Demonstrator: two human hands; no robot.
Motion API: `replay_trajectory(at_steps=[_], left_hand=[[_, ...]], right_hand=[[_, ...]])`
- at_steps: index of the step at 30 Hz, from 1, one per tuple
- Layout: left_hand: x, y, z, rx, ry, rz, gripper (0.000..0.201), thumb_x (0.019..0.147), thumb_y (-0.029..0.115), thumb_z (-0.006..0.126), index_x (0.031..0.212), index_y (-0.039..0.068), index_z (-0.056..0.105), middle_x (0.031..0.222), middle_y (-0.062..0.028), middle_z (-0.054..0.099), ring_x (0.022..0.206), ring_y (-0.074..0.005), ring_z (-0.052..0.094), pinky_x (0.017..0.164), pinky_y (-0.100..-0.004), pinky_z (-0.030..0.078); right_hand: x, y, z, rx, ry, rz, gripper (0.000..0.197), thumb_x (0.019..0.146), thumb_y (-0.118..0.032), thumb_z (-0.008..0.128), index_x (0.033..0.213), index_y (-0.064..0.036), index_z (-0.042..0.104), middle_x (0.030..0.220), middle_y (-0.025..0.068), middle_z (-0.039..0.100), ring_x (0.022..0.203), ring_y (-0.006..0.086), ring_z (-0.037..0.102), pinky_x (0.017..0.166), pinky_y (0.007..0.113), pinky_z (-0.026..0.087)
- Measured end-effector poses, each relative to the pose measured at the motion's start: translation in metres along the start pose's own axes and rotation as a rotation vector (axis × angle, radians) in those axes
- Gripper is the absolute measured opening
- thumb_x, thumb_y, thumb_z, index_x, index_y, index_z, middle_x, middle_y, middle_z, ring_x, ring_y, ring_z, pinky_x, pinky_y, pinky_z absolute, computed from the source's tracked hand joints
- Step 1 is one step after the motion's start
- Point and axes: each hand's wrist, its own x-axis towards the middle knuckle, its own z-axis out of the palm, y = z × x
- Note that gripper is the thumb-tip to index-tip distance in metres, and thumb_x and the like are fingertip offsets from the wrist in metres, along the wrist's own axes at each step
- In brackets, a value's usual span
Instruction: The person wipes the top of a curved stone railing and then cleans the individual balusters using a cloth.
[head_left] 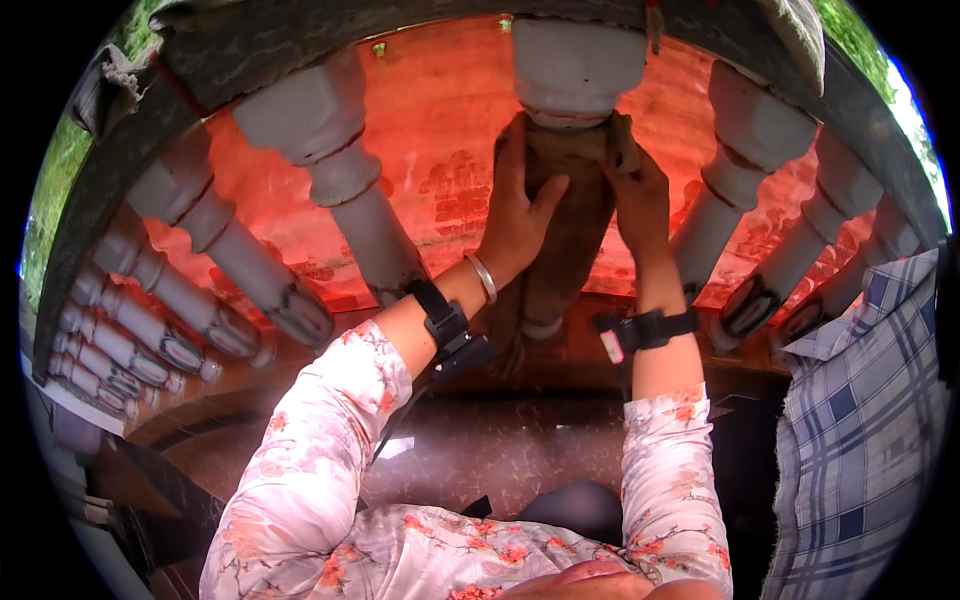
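A brown cloth (572, 210) is wrapped round the middle white baluster (580, 70), just under its square top, and hangs down over the shaft. My left hand (515, 220) is closed round the left side of the cloth, its thumb lying across the front. On the other side, my right hand (640, 195) grips a bunched upper edge of the cloth. The fingertips of both hands are partly hidden by the cloth and the baluster. Low down, a loose end of cloth dangles left of the shaft.
More white balusters (370, 215) with dark marks near their feet stand on both sides. A red sheet (440, 130) hangs behind them, below a dark curved handrail (300, 45). Blue-and-white checked cloth (860, 430) drapes at the right. Dark speckled floor (500, 455) lies below.
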Motion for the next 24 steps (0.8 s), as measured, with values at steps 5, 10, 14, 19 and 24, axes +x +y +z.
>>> replay_trajectory(at_steps=[5, 10, 14, 19, 24], left_hand=[[0.024, -0.002, -0.002, -0.268, -0.085, -0.118, 0.069, 0.089, 0.026, 0.053, 0.139, -0.003, 0.015, 0.138, -0.0184, 0.031, 0.129, -0.0273, 0.031, 0.105, -0.0338, 0.026], [0.011, -0.014, 0.008, -0.183, 0.045, -0.13, 0.07, 0.086, 0.026, 0.057, 0.138, -0.001, 0.02, 0.138, -0.0194, 0.031, 0.128, -0.0308, 0.032, 0.104, -0.0344, 0.028], [-0.022, -0.011, 0.002, 0.198, 0.086, 0.073, 0.063, 0.082, 0.017, 0.057, 0.136, 0.002, 0.028, 0.135, -0.0188, 0.036, 0.126, -0.0304, 0.036, 0.102, -0.034, 0.032], [-0.095, -0.029, -0.053, 0.041, -0.177, -0.26, 0.033, 0.082, 0.016, 0.058, 0.11, 0.001, 0.054, 0.105, -0.0156, 0.06, 0.103, -0.0284, 0.056, 0.087, -0.0331, 0.043], [-0.084, -0.003, -0.071, 0.418, -0.655, -0.305, 0.036, 0.072, 0.029, 0.071, 0.08, -0.004, 0.056, 0.079, -0.0151, 0.056, 0.08, -0.0215, 0.054, 0.066, -0.0321, 0.041]], right_hand=[[0.015, -0.009, 0.004, 0.45, -0.007, 0.159, 0.037, 0.086, -0.018, 0.059, 0.116, 0.0029, 0.053, 0.11, 0.0128, 0.059, 0.104, 0.0177, 0.054, 0.088, 0.031, 0.042], [-0.014, -0.004, 0.034, -0.334, 0.177, -0.199, 0.038, 0.087, -0.011, 0.048, 0.12, 0.007, 0.047, 0.117, 0.0244, 0.051, 0.11, 0.0365, 0.049, 0.092, 0.039, 0.039], [-0.05, 0.005, 0.041, -0.816, 0.036, -0.799, 0.031, 0.08, -0.003, 0.048, 0.11, 0.0026, 0.055, 0.12, 0.0183, 0.052, 0.114, 0.0338, 0.048, 0.092, 0.039, 0.04], [-0.089, 0.039, 0.013, -0.842, -0.306, -0.704, 0.037, 0.073, 0.002, 0.049, 0.109, -0.0009, 0.058, 0.114, 0.0149, 0.056, 0.108, 0.031, 0.052, 0.086, 0.039, 0.042], [-0.118, 0.039, -0.022, -0.619, 0.081, -0.185, 0.03, 0.077, 0.007, 0.047, 0.104, 0.0002, 0.058, 0.097, 0.0158, 0.061, 0.093, 0.0289, 0.059, 0.08, 0.032, 0.046]])
